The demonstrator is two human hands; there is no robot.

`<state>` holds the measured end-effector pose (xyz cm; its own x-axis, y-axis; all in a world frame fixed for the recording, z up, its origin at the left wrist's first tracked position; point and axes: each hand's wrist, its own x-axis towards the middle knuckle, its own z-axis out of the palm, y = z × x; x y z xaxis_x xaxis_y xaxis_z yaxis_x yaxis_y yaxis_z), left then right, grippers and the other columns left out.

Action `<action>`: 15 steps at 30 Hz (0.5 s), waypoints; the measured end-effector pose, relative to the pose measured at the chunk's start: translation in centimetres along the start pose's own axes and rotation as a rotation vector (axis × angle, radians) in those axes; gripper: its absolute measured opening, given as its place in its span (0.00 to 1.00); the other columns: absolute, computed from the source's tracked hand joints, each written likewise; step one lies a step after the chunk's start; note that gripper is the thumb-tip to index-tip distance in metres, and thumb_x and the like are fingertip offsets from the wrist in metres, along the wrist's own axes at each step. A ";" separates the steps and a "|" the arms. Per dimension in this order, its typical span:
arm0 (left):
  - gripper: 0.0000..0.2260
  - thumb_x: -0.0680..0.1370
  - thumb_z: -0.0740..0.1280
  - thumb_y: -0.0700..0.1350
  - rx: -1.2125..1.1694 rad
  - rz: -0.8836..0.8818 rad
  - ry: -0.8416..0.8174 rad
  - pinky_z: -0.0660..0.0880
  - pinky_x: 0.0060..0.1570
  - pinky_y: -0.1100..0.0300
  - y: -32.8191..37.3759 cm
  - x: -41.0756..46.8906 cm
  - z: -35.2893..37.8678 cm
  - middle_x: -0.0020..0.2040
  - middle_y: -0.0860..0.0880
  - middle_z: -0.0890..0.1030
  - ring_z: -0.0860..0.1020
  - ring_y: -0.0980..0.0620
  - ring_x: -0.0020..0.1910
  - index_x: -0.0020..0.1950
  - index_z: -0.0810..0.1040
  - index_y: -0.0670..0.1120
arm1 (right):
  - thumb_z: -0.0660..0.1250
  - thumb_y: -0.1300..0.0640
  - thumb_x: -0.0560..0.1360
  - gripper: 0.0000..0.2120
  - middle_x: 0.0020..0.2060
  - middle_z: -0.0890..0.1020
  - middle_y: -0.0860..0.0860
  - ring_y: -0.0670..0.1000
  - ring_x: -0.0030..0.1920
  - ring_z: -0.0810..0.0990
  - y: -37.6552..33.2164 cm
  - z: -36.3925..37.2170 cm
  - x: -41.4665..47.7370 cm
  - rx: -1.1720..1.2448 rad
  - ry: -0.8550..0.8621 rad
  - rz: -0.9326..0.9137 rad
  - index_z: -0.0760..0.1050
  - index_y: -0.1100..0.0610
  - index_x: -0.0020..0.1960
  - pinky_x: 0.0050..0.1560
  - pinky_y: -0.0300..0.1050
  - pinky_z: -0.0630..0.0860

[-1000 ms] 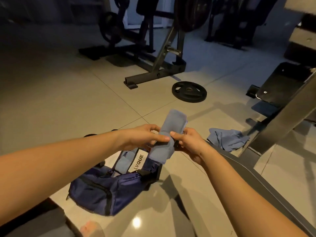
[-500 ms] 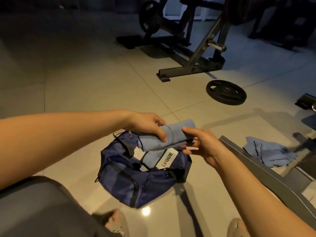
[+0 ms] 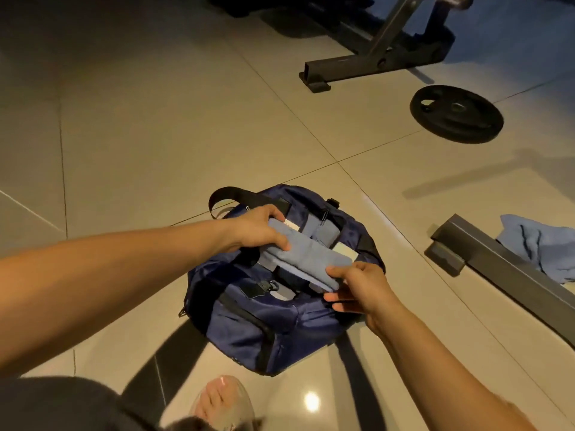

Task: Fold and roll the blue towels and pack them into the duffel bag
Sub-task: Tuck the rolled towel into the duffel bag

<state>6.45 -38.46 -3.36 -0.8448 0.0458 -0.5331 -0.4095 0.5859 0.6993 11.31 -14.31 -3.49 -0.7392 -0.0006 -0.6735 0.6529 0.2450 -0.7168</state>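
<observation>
the rolled light-blue cloth towel (image 3: 306, 258) has come down to the open mouth of the navy fabric duffel bag (image 3: 264, 321) on the floor. the right hand (image 3: 357, 287) pinches its near end and the left hand (image 3: 258, 228) grips its far end. a crumpled blue towel (image 3: 538, 247) lies farther right.

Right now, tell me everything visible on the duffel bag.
The bag is navy, nylon-looking fabric with black straps and zipper trim. It sits slumped on the tiled floor, top open. One handle arches up at its far side. A blue towel lies inside. The left hand and right hand hold a rolled towel across the opening.
</observation>
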 end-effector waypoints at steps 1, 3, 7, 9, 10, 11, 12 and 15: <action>0.27 0.69 0.80 0.45 0.015 0.012 0.013 0.79 0.56 0.52 -0.6 0.8 0.1 0.57 0.48 0.76 0.78 0.48 0.54 0.64 0.74 0.51 | 0.75 0.58 0.74 0.09 0.39 0.82 0.56 0.57 0.36 0.86 0.4 0.4 0.5 -0.031 -0.004 0.015 0.74 0.59 0.44 0.35 0.47 0.82; 0.25 0.69 0.80 0.45 0.059 0.028 0.028 0.79 0.55 0.52 -1.8 2.1 0.0 0.56 0.48 0.77 0.78 0.48 0.53 0.62 0.75 0.51 | 0.77 0.58 0.72 0.11 0.36 0.81 0.55 0.54 0.33 0.82 0.7 1.3 1.7 -0.119 0.012 0.008 0.75 0.59 0.41 0.32 0.41 0.76; 0.19 0.71 0.80 0.46 0.161 0.016 0.055 0.75 0.44 0.61 -4.5 3.3 -1.0 0.51 0.50 0.81 0.80 0.53 0.48 0.58 0.78 0.50 | 0.77 0.58 0.70 0.11 0.32 0.79 0.55 0.52 0.30 0.76 -0.2 2.7 4.1 -0.298 -0.050 -0.022 0.76 0.61 0.37 0.29 0.40 0.71; 0.16 0.71 0.79 0.45 0.217 -0.001 0.049 0.78 0.46 0.58 -6.0 3.5 -1.7 0.50 0.49 0.82 0.81 0.50 0.50 0.56 0.79 0.49 | 0.74 0.60 0.69 0.11 0.30 0.76 0.55 0.53 0.30 0.74 -0.6 3.2 5.2 -0.491 -0.131 -0.089 0.74 0.60 0.34 0.32 0.46 0.71; 0.15 0.71 0.79 0.45 0.237 -0.008 0.049 0.79 0.50 0.54 -6.7 3.5 -2.0 0.50 0.49 0.83 0.82 0.49 0.51 0.55 0.80 0.49 | 0.71 0.60 0.69 0.08 0.31 0.76 0.55 0.54 0.33 0.74 -0.5 3.3 5.7 -0.619 -0.142 -0.157 0.75 0.61 0.35 0.35 0.50 0.72; 0.15 0.71 0.79 0.46 0.245 -0.013 0.053 0.80 0.54 0.51 -7.1 3.6 -2.2 0.50 0.48 0.83 0.82 0.48 0.51 0.55 0.80 0.49 | 0.67 0.60 0.70 0.03 0.36 0.79 0.54 0.55 0.38 0.77 -0.4 3.3 6.3 -0.743 -0.154 -0.241 0.78 0.60 0.40 0.40 0.54 0.76; 0.15 0.71 0.79 0.46 0.248 -0.016 0.059 0.80 0.55 0.49 -7.4 3.5 -2.2 0.50 0.48 0.83 0.82 0.48 0.50 0.54 0.81 0.49 | 0.64 0.60 0.71 0.10 0.43 0.82 0.54 0.56 0.45 0.80 -0.4 3.3 6.6 -0.863 -0.168 -0.290 0.82 0.56 0.49 0.47 0.53 0.77; 0.14 0.70 0.80 0.47 0.266 0.002 0.068 0.79 0.51 0.53 -7.4 3.8 -2.1 0.49 0.48 0.83 0.81 0.50 0.49 0.53 0.81 0.49 | 0.62 0.58 0.75 0.19 0.59 0.82 0.54 0.60 0.57 0.79 -0.3 3.1 7.2 -1.163 -0.245 -0.383 0.77 0.48 0.65 0.54 0.51 0.78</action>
<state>5.56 -44.29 -9.53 -0.8705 -0.0021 -0.4922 -0.3105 0.7783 0.5457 6.28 -17.38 -8.66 -0.7174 -0.4108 -0.5626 -0.2230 0.9005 -0.3732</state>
